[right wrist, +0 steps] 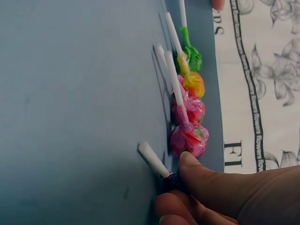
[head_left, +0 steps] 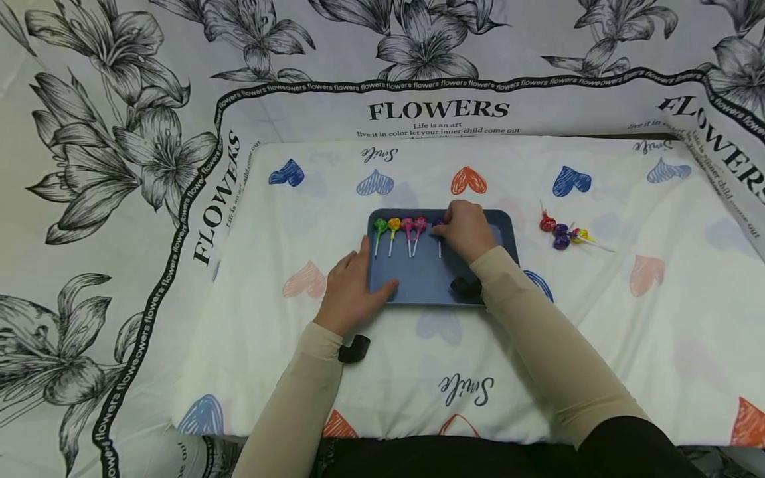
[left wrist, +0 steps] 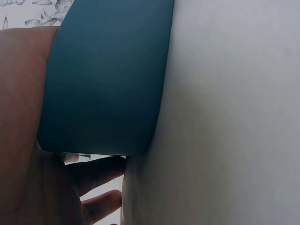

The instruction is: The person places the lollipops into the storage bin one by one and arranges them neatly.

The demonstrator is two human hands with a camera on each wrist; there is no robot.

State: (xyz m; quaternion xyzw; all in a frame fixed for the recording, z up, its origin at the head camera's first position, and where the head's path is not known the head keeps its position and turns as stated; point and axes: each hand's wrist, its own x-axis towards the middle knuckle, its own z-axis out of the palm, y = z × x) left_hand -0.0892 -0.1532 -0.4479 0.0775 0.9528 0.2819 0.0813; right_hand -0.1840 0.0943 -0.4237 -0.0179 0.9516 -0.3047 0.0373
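In the head view my right hand (head_left: 468, 229) pinches a dark purple lollipop (head_left: 439, 224) over the upper part of a blue-grey tray (head_left: 412, 289). The right wrist view shows its wrapped head (right wrist: 169, 182) between thumb and fingers, the white stick pointing out. Left of it on the tray lie a green lollipop (head_left: 380, 226), a yellow one (head_left: 394, 224) and two pink ones (head_left: 414, 226), sticks toward me. My left hand (head_left: 352, 289) rests at the tray's left edge, fingers extended along the side and thumb over the near corner.
Right of the tray, a small pile has a red lollipop (head_left: 546, 222), purple ones (head_left: 560, 236) and a yellow one (head_left: 580, 234). A white cloth (head_left: 239, 345) printed with hearts lies under everything. A flower-printed sheet (head_left: 72, 232) surrounds it.
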